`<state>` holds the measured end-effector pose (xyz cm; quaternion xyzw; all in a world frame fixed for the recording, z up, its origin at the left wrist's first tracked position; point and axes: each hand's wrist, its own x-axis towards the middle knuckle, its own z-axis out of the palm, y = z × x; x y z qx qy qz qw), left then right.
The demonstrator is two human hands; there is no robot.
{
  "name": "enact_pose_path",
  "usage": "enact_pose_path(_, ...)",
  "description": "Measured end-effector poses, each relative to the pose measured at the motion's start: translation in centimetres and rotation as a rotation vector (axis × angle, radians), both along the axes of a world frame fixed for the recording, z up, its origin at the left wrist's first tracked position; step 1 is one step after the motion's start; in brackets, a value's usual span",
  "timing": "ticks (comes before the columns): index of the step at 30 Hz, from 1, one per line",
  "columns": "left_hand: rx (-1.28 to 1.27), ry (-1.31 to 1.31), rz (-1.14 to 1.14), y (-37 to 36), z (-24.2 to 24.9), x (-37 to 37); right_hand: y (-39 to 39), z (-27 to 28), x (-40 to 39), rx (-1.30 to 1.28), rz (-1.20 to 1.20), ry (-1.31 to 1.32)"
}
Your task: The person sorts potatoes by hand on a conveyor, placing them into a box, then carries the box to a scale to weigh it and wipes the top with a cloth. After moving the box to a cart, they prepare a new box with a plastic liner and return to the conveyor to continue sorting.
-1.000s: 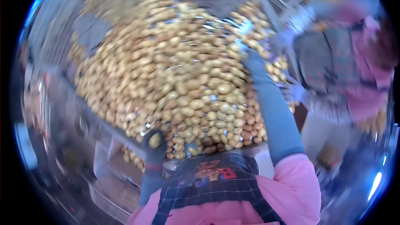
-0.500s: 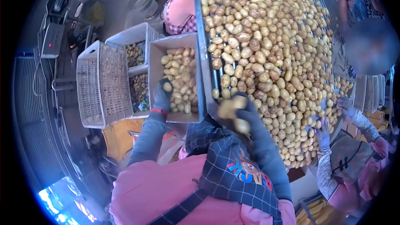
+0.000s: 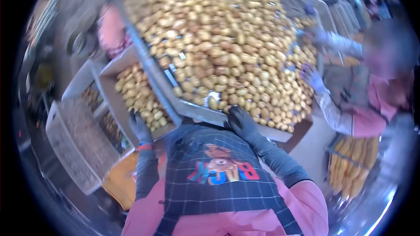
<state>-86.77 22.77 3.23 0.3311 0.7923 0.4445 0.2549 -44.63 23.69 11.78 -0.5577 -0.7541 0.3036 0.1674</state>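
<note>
My left hand (image 3: 140, 126), in a dark glove with a red band at the wrist, is at the near left edge of a box (image 3: 121, 64) of potatoes. Its fingers are stretched out and no potato shows in it. My right hand (image 3: 242, 123), gloved too, lies over the near rim of the sorting table (image 3: 203, 112), fingers apart beside the closest potatoes (image 3: 227, 59). Nothing shows in its grasp, though motion blurs the view. Potatoes spread thickly over the table, with several rollers bare near its left corner.
Left of the box stand white plastic crates (image 3: 81, 148), some holding small potatoes. A co-worker's gloved hand (image 3: 311, 78) reaches onto the table from the right. Another person (image 3: 111, 30) is at the far left side. Filled yellow sacks (image 3: 354, 164) lie at lower right.
The view has swung right. My right hand no longer holds the potatoes it carried and is now at the table's near rim. The potato in my left hand is gone from it.
</note>
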Motion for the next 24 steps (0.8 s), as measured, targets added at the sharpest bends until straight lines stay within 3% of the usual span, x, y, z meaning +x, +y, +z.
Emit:
enact_pose_path(4,0.059,0.084,-0.322,6.4,7.0,7.0,-6.4,0.7,10.0,-0.122,-0.254,-0.292)
enact_pose_path(5,0.118,0.093,-0.419,7.6,7.7,8.8,-7.0,0.6,11.9,-0.198,-0.375,-0.296)
enact_pose_path(6,0.195,-0.055,-0.464,8.5,5.0,9.9,-8.6,-2.8,13.5,-0.044,-0.607,-0.232)
enact_pose_path(7,0.145,0.264,-0.589,9.2,4.6,11.5,-7.1,-2.0,13.0,-0.255,-0.739,-0.242)
enact_pose_path(9,-0.1,0.731,-0.752,9.5,6.1,16.3,-4.4,-0.3,9.2,-0.093,-0.863,-0.148)
enact_pose_path(10,-0.137,0.965,-0.784,9.5,5.7,17.8,-4.0,-1.7,7.6,0.043,-0.656,-0.159)
enact_pose_path(11,-0.109,0.971,-0.824,9.4,5.0,18.2,-4.2,-2.5,6.9,0.173,-0.451,-0.173)
enact_pose_path(12,-0.113,0.93,-0.861,9.6,4.2,17.9,-5.3,-2.4,7.5,0.177,-0.501,-0.177)
enact_pose_path(14,-0.063,0.915,-0.903,9.6,4.2,17.8,-6.8,-1.4,9.1,-0.112,-0.456,-0.468)
enact_pose_path(16,-0.062,0.918,-0.923,9.6,4.3,18.0,-8.4,-3.6,13.2,-0.1,-0.635,-0.412)
enact_pose_path(19,-0.052,0.912,-0.949,9.6,4.5,17.9,-7.1,-1.7,15.4,-0.244,-0.924,-0.506)
enact_pose_path(21,-0.025,0.905,-0.953,9.6,4.4,17.9,-4.9,-4.0,15.9,-0.064,-1.178,-0.379)
enact_pose_path(23,-0.052,0.926,-0.939,9.5,4.3,18.1,-0.8,-0.5,13.4,-0.161,-1.089,-0.248)
enact_pose_path(24,-0.022,0.906,-0.928,9.4,4.9,18.6,-0.5,-1.6,12.6,-0.054,-0.894,-0.343)
